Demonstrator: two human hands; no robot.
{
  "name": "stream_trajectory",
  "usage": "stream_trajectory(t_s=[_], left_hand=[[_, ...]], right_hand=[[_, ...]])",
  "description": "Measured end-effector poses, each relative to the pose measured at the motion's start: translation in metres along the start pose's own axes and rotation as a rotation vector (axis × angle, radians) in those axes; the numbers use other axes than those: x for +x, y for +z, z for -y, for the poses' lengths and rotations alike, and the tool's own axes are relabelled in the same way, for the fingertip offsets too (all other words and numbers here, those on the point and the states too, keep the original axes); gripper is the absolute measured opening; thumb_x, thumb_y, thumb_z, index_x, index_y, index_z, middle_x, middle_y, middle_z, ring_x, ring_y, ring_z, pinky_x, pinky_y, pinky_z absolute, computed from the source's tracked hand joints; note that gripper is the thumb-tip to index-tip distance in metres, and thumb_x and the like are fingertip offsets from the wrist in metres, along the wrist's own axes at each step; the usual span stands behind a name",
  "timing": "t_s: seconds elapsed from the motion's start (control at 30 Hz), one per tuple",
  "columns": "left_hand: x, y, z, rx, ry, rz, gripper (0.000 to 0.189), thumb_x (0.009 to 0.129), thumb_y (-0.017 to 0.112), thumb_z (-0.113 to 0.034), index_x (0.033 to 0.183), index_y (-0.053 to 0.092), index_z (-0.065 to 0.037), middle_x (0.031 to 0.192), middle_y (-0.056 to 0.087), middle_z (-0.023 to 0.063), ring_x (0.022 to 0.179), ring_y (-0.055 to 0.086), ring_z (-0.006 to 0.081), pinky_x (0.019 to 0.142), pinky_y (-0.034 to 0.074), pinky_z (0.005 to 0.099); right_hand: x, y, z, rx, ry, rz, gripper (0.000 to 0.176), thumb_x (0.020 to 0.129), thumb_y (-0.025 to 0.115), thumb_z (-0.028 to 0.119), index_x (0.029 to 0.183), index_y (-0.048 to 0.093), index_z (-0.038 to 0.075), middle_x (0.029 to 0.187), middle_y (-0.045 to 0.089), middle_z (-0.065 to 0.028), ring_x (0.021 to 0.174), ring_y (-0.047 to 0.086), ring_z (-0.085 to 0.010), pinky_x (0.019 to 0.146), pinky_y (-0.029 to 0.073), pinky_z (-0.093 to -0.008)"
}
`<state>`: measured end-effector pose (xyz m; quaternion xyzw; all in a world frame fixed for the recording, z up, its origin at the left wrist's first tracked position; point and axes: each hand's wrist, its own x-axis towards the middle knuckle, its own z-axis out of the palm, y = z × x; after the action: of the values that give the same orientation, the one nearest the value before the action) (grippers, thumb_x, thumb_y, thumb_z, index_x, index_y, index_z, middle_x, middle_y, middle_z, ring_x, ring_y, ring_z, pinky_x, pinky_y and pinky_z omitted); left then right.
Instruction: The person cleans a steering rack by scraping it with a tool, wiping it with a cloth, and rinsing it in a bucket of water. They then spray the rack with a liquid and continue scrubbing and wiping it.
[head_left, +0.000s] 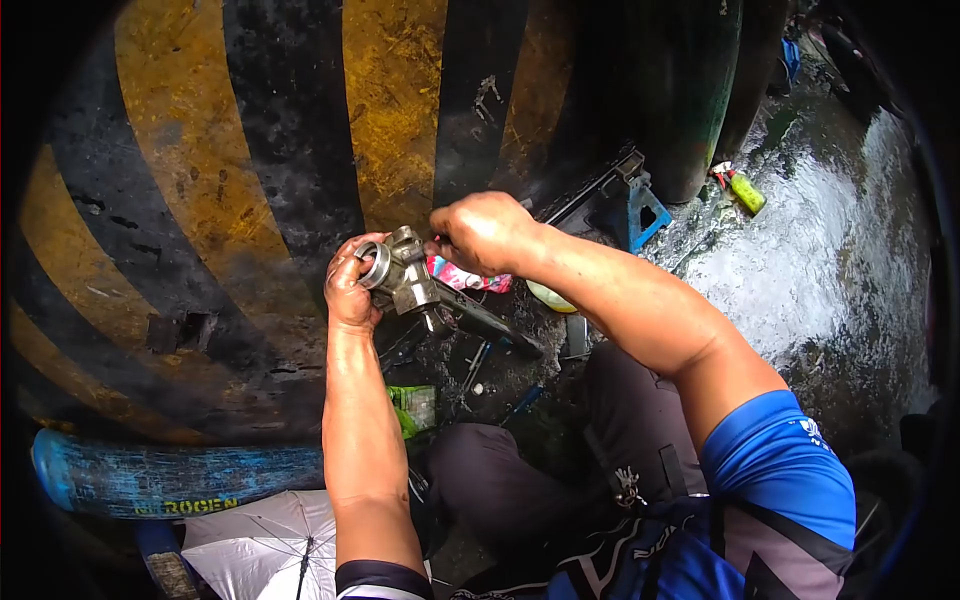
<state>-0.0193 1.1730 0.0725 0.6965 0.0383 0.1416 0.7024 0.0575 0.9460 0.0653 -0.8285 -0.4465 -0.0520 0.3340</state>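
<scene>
My left hand (350,285) is wrapped round a cast metal part (408,272) with a round ringed bore, gripping it by the bore end. Short stubby bosses stick out from the part's grey body. Close to its right side is my right hand (480,235), its fingers curled in a pinch beside the metal. What those fingers hold, if anything, is hidden behind them. Below the part, a red and white cloth or packet (470,277) lies behind a dark bar (490,318).
A yellow-and-black striped wall (180,150) rises in front. Blue jack stand (645,215), green spray bottle (745,192) and a tall green cylinder (690,90) stand at right. A blue nitrogen cylinder (180,470) and a pale umbrella (265,540) lie lower left. Tools litter the wet floor (770,290).
</scene>
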Motion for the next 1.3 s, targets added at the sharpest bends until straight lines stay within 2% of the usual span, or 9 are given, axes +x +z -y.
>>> stream_trajectory(t_s=[0.03,0.2,0.3,0.43,0.53,0.73,0.83,1.0,1.3], left_hand=[[-0.002,0.002,-0.001,-0.069,-0.022,-0.022,0.037,0.074,0.044,-0.008,0.102,0.066,0.004,0.103,0.067,0.0132,0.093,0.064,0.0221,0.086,0.05,0.0321],[0.008,0.002,0.003,-0.11,-0.08,0.058,0.038,0.073,0.044,-0.009,0.102,0.065,0.004,0.103,0.067,0.0136,0.094,0.064,0.0227,0.087,0.05,0.0322],[0.007,-0.001,0.003,-0.022,0.035,0.078,0.033,0.077,0.048,-0.009,0.102,0.065,0.004,0.102,0.067,0.0142,0.094,0.064,0.0242,0.088,0.049,0.0324],[0.02,-0.011,0.024,-0.057,-0.043,0.055,0.03,0.079,0.048,-0.012,0.101,0.063,0.003,0.097,0.065,0.0125,0.085,0.066,0.0252,0.08,0.055,0.0391],[0.023,0.0,0.021,-0.071,0.008,0.04,0.03,0.076,0.046,-0.012,0.096,0.064,0.002,0.096,0.063,0.0107,0.089,0.062,0.021,0.081,0.052,0.0331],[0.028,0.017,0.016,0.032,0.007,0.007,0.033,0.073,0.041,-0.012,0.093,0.063,0.003,0.091,0.062,0.01,0.085,0.061,0.0203,0.079,0.05,0.0311],[0.026,0.029,0.009,0.019,-0.007,0.03,0.035,0.071,0.041,-0.013,0.092,0.063,0.003,0.092,0.062,0.0101,0.083,0.061,0.0202,0.078,0.05,0.0312],[0.032,0.031,0.013,0.009,-0.024,0.071,0.035,0.072,0.04,-0.013,0.093,0.063,0.003,0.093,0.063,0.0101,0.085,0.061,0.0205,0.08,0.049,0.0309],[0.026,0.024,0.016,0.013,0.011,0.06,0.035,0.076,0.039,-0.013,0.095,0.064,0.004,0.097,0.061,0.0093,0.09,0.059,0.0197,0.085,0.047,0.031]], right_hand=[[-0.01,0.007,-0.004,0.035,-0.045,-0.007,0.025,0.084,0.065,0.034,0.085,0.064,0.009,0.075,0.066,-0.0143,0.077,0.065,-0.0347,0.069,0.051,-0.0474],[0.013,0.005,-0.007,-0.023,-0.295,-0.305,0.016,0.078,0.068,0.025,0.078,0.062,0.01,0.073,0.064,-0.0086,0.076,0.064,-0.0316,0.066,0.052,-0.0441],[0.004,0.011,-0.014,0.023,-0.302,-0.16,0.016,0.069,0.069,0.022,0.083,0.067,0.015,0.073,0.064,-0.0073,0.078,0.065,-0.03,0.068,0.053,-0.0429],[0.025,0.01,-0.011,0.006,-0.485,-0.418,0.014,0.066,0.069,0.024,0.074,0.065,0.014,0.071,0.065,-0.0073,0.072,0.065,-0.0297,0.062,0.053,-0.0422],[0.019,0.003,-0.022,-0.052,-0.36,-0.196,0.016,0.064,0.071,0.026,0.071,0.064,0.013,0.071,0.065,-0.0067,0.071,0.065,-0.0287,0.063,0.052,-0.042],[0.018,0.002,-0.018,-0.034,-0.433,-0.236,0.019,0.063,0.072,0.025,0.074,0.064,0.011,0.071,0.065,-0.0075,0.074,0.065,-0.0308,0.066,0.052,-0.043],[0.013,-0.014,-0.034,-0.061,-0.245,-0.176,0.021,0.064,0.073,0.027,0.075,0.064,0.011,0.072,0.066,-0.0089,0.076,0.065,-0.0313,0.068,0.052,-0.0441],[0.01,-0.009,-0.031,-0.041,-0.285,-0.161,0.024,0.068,0.073,0.03,0.078,0.065,0.01,0.072,0.065,-0.0098,0.074,0.065,-0.0332,0.066,0.052,-0.0452],[-0.011,-0.009,-0.04,0.084,-0.039,-0.115,0.028,0.077,0.069,0.034,0.081,0.064,0.007,0.071,0.065,-0.0156,0.075,0.064,-0.0376,0.065,0.051,-0.0483]])
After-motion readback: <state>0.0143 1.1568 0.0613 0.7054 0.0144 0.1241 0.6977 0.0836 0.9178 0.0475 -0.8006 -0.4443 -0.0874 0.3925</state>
